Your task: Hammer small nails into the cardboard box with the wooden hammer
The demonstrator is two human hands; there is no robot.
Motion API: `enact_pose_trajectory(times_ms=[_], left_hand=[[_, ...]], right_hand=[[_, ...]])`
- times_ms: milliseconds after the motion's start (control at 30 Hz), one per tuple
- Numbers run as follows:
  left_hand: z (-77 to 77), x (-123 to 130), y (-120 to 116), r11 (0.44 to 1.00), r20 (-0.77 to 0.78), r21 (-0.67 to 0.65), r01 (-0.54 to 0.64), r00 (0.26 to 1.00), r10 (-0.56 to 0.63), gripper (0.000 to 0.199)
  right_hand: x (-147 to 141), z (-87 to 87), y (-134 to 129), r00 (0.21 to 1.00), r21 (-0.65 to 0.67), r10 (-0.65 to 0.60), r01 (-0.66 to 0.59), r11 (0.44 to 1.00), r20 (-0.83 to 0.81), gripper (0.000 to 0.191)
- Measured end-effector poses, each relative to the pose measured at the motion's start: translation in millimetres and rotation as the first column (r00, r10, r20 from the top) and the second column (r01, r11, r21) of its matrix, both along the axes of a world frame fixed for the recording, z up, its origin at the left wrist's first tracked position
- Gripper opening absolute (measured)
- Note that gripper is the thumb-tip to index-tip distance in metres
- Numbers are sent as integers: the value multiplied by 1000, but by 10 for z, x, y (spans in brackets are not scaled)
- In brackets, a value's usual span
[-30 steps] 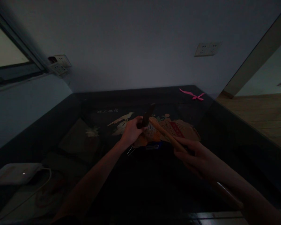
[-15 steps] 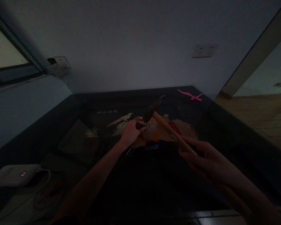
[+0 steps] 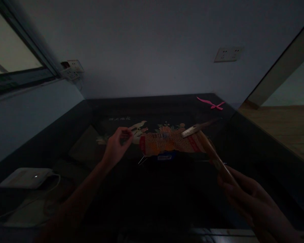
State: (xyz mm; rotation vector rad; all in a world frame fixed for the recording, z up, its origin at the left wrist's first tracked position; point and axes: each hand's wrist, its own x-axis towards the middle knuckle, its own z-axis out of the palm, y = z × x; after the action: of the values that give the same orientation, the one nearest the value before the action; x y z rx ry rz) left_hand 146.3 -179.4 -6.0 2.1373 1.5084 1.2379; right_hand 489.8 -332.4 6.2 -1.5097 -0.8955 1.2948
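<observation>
A dim room surrounds us: a pale wall (image 3: 147, 50) rises behind the dark worktop (image 3: 154, 199), with a double socket (image 3: 228, 54) on its right half and more sockets (image 3: 73, 68) near the left corner, beside a window (image 3: 12, 44). Wooden floor (image 3: 288, 125) shows at the right.

On the worktop we see a printed bird (image 3: 138, 125) among flowers, and across its middle lies a patterned packet (image 3: 164, 141) in brown and orange, with red bands toward its ends. A blue piece (image 3: 166, 155) with a pale label shows at its near edge, and thin bright rods (image 3: 142, 160) stick out at its near left.

Our right hand (image 3: 250, 194) has its fingers closed around the wooden handle of a hammer (image 3: 207, 144). The metal head is over the packet's right end, tilted; we cannot tell whether it touches. Our left hand (image 3: 115, 146) is just left of the packet, fingers curled toward the thumb with nothing visible in them; we cannot tell whether the tips meet.

A pink ribbon (image 3: 212, 104) lies at the far right corner, and a white device (image 3: 26, 178) with a cable (image 3: 57, 184) sits at the left.
</observation>
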Motion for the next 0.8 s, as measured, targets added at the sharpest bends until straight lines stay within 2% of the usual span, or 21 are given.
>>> enact_pose_trajectory(times_ms=[67, 100, 200, 267, 333, 467, 600, 800], left_hand=[[-209, -127, -142, 998, -128, -63, 7, 992, -15, 13], [-318, -166, -201, 993, -208, -101, 53, 975, -74, 13], [-568, -199, -304, 948, -453, -189, 257, 834, -316, 21], [-639, -181, -308, 915, -560, -213, 344, 724, -402, 23], [-653, -158, -278, 900, -625, -222, 375, 654, -427, 20], [-638, -129, -214, 891, -683, -222, 396, 589, -432, 16], [-639, -125, -236, 876, -651, -207, 435, 608, -455, 17], [-587, -137, -405, 874, -391, -203, 441, 782, -485, 14]], right_hand=[[11, -38, -18, 1000, 0, -29, 29, 1000, -10, 62], [15, -57, -20, 999, 4, -35, 35, 999, -19, 63], [27, -96, -20, 997, 3, -58, 58, 998, -58, 65], [40, -105, -29, 994, 3, -75, 75, 997, -74, 64], [58, -107, -47, 994, 5, -80, 80, 997, -81, 63], [95, -113, -82, 990, -1, -111, 112, 994, -87, 62], [112, -113, -81, 990, -13, -117, 116, 993, -75, 64], [106, -90, -54, 992, -34, -111, 109, 993, -67, 75]])
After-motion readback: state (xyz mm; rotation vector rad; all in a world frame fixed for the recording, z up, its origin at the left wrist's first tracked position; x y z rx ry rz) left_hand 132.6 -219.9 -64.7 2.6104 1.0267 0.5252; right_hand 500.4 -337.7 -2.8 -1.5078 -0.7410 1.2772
